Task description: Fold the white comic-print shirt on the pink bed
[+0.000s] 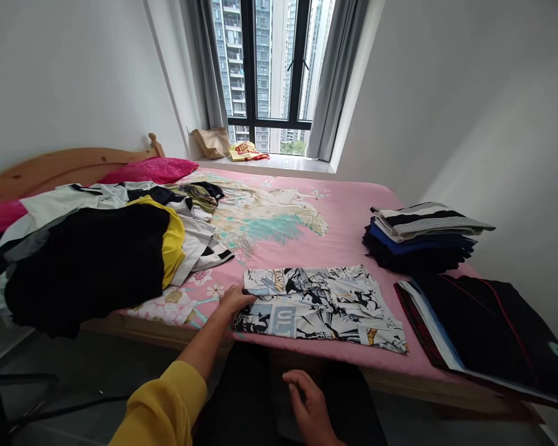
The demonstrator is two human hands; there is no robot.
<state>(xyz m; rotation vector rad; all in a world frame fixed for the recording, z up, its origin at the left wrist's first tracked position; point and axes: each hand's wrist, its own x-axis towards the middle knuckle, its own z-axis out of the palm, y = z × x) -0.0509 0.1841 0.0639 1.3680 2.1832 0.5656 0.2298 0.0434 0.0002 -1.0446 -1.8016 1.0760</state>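
A folded shirt with a black-and-white comic print (320, 303) lies near the front edge of the pink bed sheet (344, 217). My left hand (235, 300) rests on the shirt's left end, fingers curled over the fold and pinching the cloth. The sleeve on that arm is yellow. My right hand (309, 402) hangs below the bed edge over my dark trousers, fingers loosely apart and holding nothing.
A heap of unfolded clothes (88, 254), black, yellow and white, covers the bed's left side. A stack of folded garments (421, 238) sits at the right, with a flat dark garment (483, 328) in front of it. A pink pillow (149, 169) lies by the wooden headboard.
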